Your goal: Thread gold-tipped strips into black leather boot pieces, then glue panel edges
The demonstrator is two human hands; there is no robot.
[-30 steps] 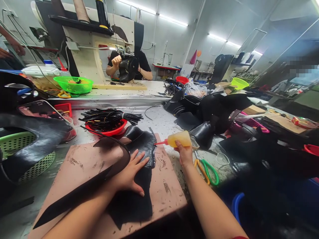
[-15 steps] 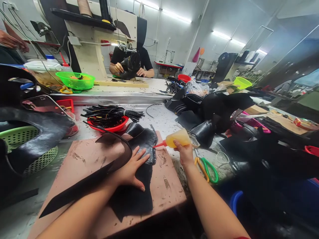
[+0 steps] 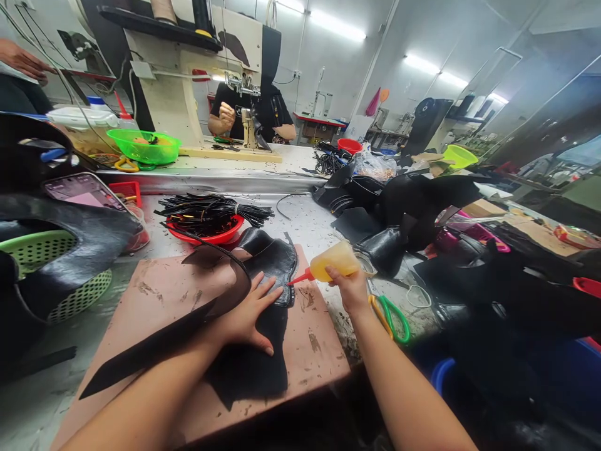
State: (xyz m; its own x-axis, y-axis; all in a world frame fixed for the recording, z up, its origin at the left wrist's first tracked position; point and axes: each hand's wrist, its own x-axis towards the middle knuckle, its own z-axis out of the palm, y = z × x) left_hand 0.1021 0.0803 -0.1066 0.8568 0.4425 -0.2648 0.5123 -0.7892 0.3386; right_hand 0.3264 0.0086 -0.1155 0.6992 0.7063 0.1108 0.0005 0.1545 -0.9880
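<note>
My left hand (image 3: 246, 316) lies flat with its fingers spread, pressing a black leather piece (image 3: 270, 260) onto the pinkish board (image 3: 154, 294). My right hand (image 3: 350, 285) is wrapped round a squeeze bottle (image 3: 334, 260) of yellowish liquid with a red pointed nozzle. The nozzle's tip is at the stitched right edge of the leather, at or very close to the surface. A long black strip (image 3: 154, 344) curves over the board and passes by my left wrist.
Behind the board stands a red bowl (image 3: 206, 235) heaped with black strips. Scissors (image 3: 392, 318) with green and orange handles lie at the right, by piled black leather pieces (image 3: 413, 194). A green basket (image 3: 79, 294) is at left. Across the table a person sits at a sewing machine (image 3: 183, 94).
The nozzle tip has moved slightly down along the leather's edge. My left hand stays in place. The person opposite has raised a hand, and the black piece they held has been lowered.
</note>
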